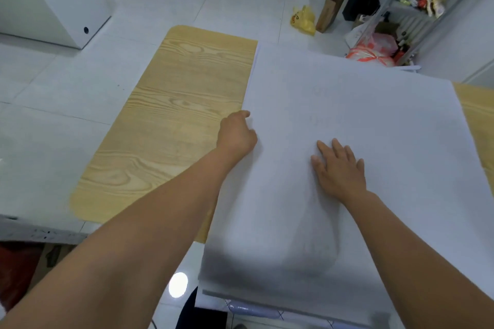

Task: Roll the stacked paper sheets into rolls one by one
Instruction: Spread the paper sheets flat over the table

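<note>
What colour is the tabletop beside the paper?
The tabletop is pale yellow wood grain; the head view shows it best.

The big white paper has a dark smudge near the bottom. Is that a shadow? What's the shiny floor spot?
Head view: yes, a grey shadow on the stack of large white paper sheets; the round white spot on the glossy floor is glare.

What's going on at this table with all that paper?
A person is working over a stack of large white paper sheets that lies on a light wooden table. The right hand rests flat on the top sheet, fingers spread. The left hand is curled at the stack's left edge, perhaps working a sheet loose, but its fingertips are hidden. No roll is in view, and the sheets lie flat.
</note>
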